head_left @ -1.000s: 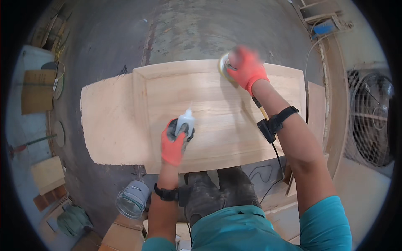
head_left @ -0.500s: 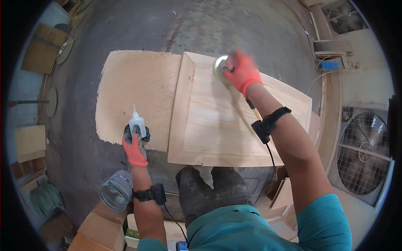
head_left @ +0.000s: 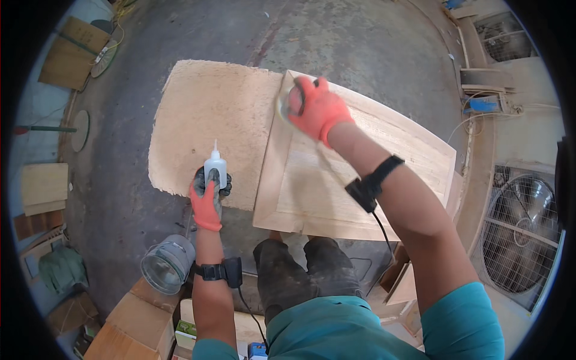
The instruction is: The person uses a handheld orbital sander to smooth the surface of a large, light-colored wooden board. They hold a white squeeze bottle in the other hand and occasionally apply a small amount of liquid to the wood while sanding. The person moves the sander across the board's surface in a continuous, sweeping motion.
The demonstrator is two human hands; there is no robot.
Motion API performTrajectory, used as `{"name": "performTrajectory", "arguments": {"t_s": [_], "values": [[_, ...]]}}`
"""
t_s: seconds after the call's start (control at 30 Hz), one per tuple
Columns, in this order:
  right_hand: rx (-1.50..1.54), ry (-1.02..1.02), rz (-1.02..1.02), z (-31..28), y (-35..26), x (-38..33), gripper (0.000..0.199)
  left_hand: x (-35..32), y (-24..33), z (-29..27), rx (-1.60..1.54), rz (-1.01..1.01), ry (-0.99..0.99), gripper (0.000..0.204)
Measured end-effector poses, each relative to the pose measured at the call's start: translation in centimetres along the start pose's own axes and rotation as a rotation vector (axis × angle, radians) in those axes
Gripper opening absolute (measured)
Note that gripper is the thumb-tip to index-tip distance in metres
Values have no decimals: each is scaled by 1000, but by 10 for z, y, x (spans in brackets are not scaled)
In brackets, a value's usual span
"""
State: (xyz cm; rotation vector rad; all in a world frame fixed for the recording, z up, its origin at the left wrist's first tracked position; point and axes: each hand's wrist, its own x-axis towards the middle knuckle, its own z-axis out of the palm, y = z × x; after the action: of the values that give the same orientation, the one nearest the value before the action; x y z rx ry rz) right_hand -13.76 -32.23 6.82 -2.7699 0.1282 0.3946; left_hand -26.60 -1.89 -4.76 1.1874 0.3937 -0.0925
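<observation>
A pale wooden door panel (head_left: 366, 198) with a raised frame lies across a rough-edged wooden board (head_left: 210, 114). My right hand (head_left: 327, 114), in a red and dark work glove, is closed over the top of a round sander (head_left: 282, 108), whose disc rests on the panel's left frame strip near the far corner. The sander is partly hidden by the hand and blurred. Above the board's near part, my left hand (head_left: 207, 201), gloved alike, grips a small white squeeze bottle (head_left: 216, 170) upright, its thin nozzle pointing away from me.
Below my left forearm's side stands a clear plastic bucket (head_left: 167, 264), with a cardboard box (head_left: 129, 321) nearer me. A large caged fan (head_left: 519, 228) is at the right. A thin hose (head_left: 336, 168) trails from the sander under my right forearm. Cardboard (head_left: 72, 54) leans at the far left.
My right hand has slid the sander left along the panel's far side onto the left frame strip. The whole view has shifted slightly; my left hand still holds the bottle.
</observation>
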Motion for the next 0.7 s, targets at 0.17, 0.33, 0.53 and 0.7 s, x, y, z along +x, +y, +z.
{"name": "performTrajectory", "arguments": {"t_s": [0.17,0.33,0.53,0.7], "values": [[-17,-17,-100,12,-1,-22,58,-3,-4,5,-18,45,104,32],[-53,108,14,-4,10,30,62,4,-12,-15,-29,21,-125,39],[-47,53,95,-17,-5,65,67,-1,-2,-3,-74,2,-74,38],[-43,112,116,-7,18,61,74,-4,-1,-1,-96,-23,-51,38]]}}
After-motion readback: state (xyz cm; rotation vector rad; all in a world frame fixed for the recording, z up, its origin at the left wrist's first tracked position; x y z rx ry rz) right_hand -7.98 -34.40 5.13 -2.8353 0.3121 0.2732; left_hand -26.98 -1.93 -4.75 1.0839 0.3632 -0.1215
